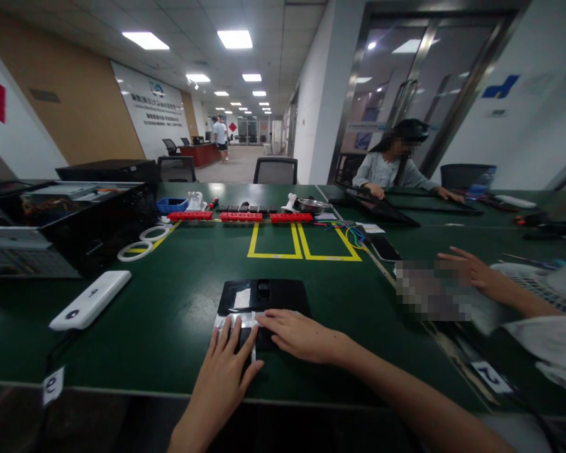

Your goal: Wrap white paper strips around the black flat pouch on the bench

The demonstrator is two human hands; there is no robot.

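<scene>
A flat black panel (283,294) with a white label lies on the green table (170,314) right in front of me. A clear plastic sheet (233,322) covers its near edge. My left hand (226,371) lies flat on the sheet, fingers spread. My right hand (302,336) rests flat beside it, fingers stretched left across the panel's near edge. Neither hand grips anything.
A white oblong device (90,299) lies at the left. A black crate (75,220) stands far left with white rings (134,251) near it. Red strips (240,216) and yellow tape boxes (273,242) lie beyond. A neighbour's hand (471,270) reaches in at right; another person sits behind.
</scene>
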